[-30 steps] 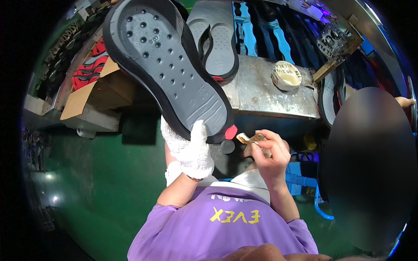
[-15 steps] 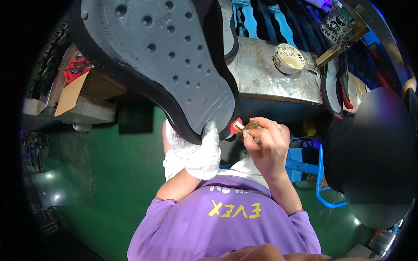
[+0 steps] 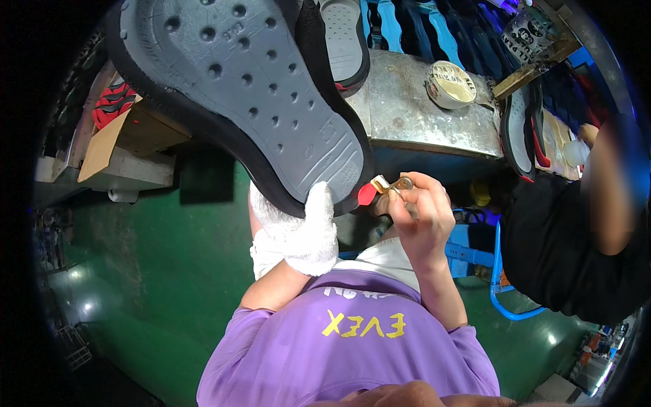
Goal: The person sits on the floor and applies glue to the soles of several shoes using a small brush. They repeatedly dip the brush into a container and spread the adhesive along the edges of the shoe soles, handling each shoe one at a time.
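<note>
"Gripping the large grey-and-black shoe sole by one end: why there?"

"The white-gloved left hand grasps the near end, thumb laid across the dimpled grey face, the other fingers mostly hidden beneath. That probably leaves the small pointed red tab at the edge free for the other hand."

"And where is the sole?"

"Raised in the air, tilted, grey face up, to the left of the bare part of the scuffed metal worktop."

"What about the bare right hand?"

"Its fingers pinch a small brass-coloured metal piece with a pale tip, right at the red tab; whether they touch, I cannot tell. A fingertip pinch likely allows fine control."

"That round whitish tub?"

"Standing on the worktop, beyond the right hand, seemingly out of the sole's way."
</note>
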`<state>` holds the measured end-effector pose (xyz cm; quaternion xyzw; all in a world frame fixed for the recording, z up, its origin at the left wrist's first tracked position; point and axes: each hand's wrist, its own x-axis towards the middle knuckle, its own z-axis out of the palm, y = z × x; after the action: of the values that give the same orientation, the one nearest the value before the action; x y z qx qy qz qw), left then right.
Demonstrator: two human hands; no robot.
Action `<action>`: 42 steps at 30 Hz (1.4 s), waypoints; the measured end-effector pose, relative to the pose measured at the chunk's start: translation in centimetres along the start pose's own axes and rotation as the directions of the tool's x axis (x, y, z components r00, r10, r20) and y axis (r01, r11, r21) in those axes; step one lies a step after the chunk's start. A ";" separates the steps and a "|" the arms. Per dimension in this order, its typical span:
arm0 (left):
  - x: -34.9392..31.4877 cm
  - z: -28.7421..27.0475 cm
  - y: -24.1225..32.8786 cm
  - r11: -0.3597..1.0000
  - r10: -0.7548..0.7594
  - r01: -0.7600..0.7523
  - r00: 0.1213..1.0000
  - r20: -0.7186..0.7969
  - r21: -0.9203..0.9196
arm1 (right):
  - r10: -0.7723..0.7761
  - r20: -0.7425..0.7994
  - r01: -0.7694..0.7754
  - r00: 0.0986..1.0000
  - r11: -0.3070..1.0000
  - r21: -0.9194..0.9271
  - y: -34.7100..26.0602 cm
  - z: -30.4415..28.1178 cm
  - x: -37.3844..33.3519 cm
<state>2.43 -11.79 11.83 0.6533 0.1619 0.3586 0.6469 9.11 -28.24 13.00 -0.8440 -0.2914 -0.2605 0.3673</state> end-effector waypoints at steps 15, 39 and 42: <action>-0.6 1.2 1.6 0.879 -0.014 0.006 1.000 -0.015 -0.476 | -0.200 0.115 0.186 0.973 0.976 0.116 0.4 -0.6 0.2; -0.9 0.3 0.8 0.783 -0.287 0.331 0.943 0.167 -0.527 | -0.246 -0.007 0.240 0.969 0.941 0.237 0.5 -1.6 -1.5; -0.7 0.2 1.5 0.830 -0.292 0.326 0.945 0.145 -0.452 | -0.256 -0.053 0.262 0.965 0.947 0.187 1.3 -1.5 -1.6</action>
<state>1.70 -12.64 13.12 0.4541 0.1509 0.2547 0.8403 8.57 -30.59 12.24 -0.7553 -0.4183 -0.2889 0.4137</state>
